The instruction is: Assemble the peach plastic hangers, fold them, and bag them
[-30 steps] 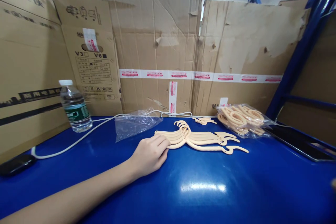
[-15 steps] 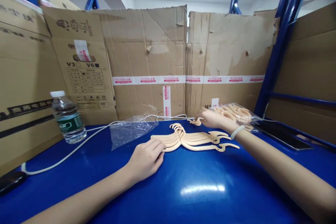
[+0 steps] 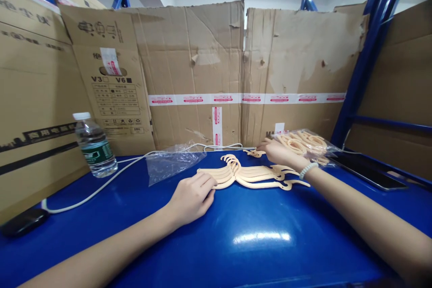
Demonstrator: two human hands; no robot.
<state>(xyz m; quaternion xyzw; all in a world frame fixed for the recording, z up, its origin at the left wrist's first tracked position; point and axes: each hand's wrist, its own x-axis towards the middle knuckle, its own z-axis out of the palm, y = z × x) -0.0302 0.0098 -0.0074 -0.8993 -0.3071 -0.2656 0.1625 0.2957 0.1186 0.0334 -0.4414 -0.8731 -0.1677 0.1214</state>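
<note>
A stack of cream plastic hangers (image 3: 251,175) lies flat on the blue table (image 3: 236,243), hooks up at the middle. My left hand (image 3: 191,199) rests on the left end of the stack, fingers curled over the hanger tips. My right hand (image 3: 278,150), with a pale bracelet on the wrist, reaches to the back of the table and touches a small cream piece (image 3: 254,153) lying there. Its fingers are closed around that piece. A clear bag of more cream hangers (image 3: 305,144) lies just right of that hand.
A water bottle (image 3: 94,145) stands at the left. A crumpled clear bag (image 3: 172,162) and a white cable (image 3: 101,184) lie behind my left hand. A dark tablet (image 3: 367,171) lies at the right, a black device (image 3: 22,221) at far left. Cardboard walls (image 3: 202,72) enclose the table.
My right arm came in from the right and reached to the small cream piece at the back. My left hand has stayed on the stack's left end.
</note>
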